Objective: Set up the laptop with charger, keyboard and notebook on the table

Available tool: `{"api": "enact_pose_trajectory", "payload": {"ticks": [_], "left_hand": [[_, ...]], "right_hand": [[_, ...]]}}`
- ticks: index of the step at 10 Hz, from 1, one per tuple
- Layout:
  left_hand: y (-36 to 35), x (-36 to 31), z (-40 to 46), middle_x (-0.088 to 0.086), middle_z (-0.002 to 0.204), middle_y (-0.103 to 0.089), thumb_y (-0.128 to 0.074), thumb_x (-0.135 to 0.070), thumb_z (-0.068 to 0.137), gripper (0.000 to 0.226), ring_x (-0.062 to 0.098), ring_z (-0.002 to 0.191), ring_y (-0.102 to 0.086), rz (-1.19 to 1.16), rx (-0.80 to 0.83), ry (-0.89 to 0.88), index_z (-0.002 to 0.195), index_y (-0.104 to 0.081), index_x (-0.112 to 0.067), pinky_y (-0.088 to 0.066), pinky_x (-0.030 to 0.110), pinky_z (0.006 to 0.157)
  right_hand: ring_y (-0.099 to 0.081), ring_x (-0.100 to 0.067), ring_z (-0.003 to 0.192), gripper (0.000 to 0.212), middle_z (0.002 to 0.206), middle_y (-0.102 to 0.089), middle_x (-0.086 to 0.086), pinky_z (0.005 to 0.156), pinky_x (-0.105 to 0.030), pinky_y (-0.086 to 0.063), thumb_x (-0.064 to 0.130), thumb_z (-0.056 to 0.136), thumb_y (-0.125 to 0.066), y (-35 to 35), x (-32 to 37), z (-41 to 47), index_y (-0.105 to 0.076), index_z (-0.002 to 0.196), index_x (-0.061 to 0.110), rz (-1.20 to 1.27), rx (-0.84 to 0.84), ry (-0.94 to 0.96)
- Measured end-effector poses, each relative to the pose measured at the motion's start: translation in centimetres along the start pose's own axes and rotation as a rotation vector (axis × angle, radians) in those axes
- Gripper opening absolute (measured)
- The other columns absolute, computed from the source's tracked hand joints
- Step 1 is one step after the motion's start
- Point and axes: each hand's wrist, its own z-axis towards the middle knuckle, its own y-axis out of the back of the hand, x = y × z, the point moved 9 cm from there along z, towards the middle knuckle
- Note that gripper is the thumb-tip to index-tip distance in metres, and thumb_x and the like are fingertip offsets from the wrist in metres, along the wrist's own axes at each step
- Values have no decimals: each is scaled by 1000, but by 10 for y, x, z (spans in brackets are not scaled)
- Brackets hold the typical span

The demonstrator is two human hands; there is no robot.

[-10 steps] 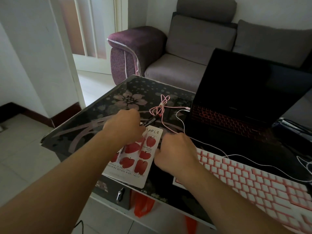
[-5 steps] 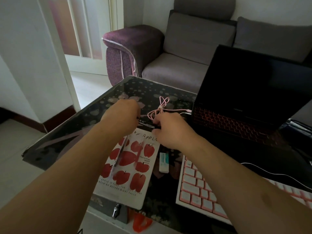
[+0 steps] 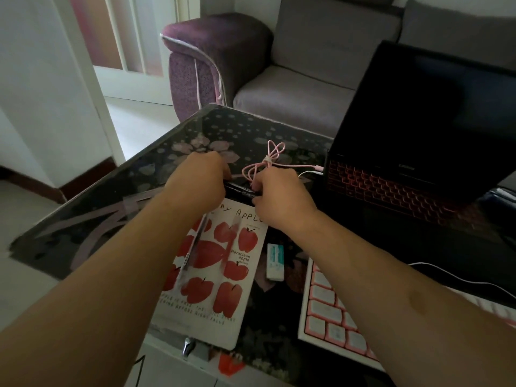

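Note:
An apple-print notebook [image 3: 215, 277] lies on the dark floral glass table [image 3: 117, 196], with two clear pens [image 3: 192, 252] across its cover. Above the notebook's top edge, my left hand [image 3: 199, 177] and my right hand [image 3: 279, 196] each grip one end of a slim black object [image 3: 240, 191]; what it is I cannot tell. A bundled pink cable [image 3: 268, 160] lies just behind my right hand and runs to the open black laptop [image 3: 413, 152] with its red-lit keys. The pink-and-white keyboard [image 3: 332, 317] sits at lower right, partly under my right forearm.
A white eraser [image 3: 275, 262] lies between notebook and keyboard. A thin white wire [image 3: 458, 277] crosses the table at right. A grey and purple sofa [image 3: 251, 65] stands behind the table. The table's near-left edge drops to a tiled floor; orange items show under the glass.
My right hand left the keyboard's corner and went up to the black object above the notebook, joining my left hand. The eraser it covered now shows. The view has tilted closer.

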Motion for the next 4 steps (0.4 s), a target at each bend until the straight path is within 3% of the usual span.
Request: {"api": "enact_pose_trajectory", "payload": {"ticks": [2, 3, 4], "left_hand": [[2, 6, -3, 5, 106, -71, -62, -6, 93, 34, 19, 86, -61, -33, -26, 36, 122, -75, -20, -52, 29, 74], [11, -1, -7, 10, 120, -67, -65, -3, 92, 43, 21, 93, -59, -93, -43, 52, 130, -70, -22, -56, 36, 88], [21, -13, -9, 10, 136, -60, -66, -3, 91, 49, 27, 111, -61, -79, -53, 36, 134, -68, -26, -53, 38, 98]], "right_hand": [[-67, -23, 94, 14, 105, -68, -4, 78, -38, -62, 15, 92, -75, 0, 0, -4, -71, 105, 17, -4, 6, -20], [-66, -21, 90, 9, 102, -67, -5, 77, -38, -62, 14, 93, -73, 5, 1, -11, -65, 95, 17, 10, 10, -24], [-66, -22, 95, 18, 106, -65, -5, 81, -40, -63, 9, 92, -73, 14, -4, -15, -69, 109, 12, 28, -38, -40]]}}
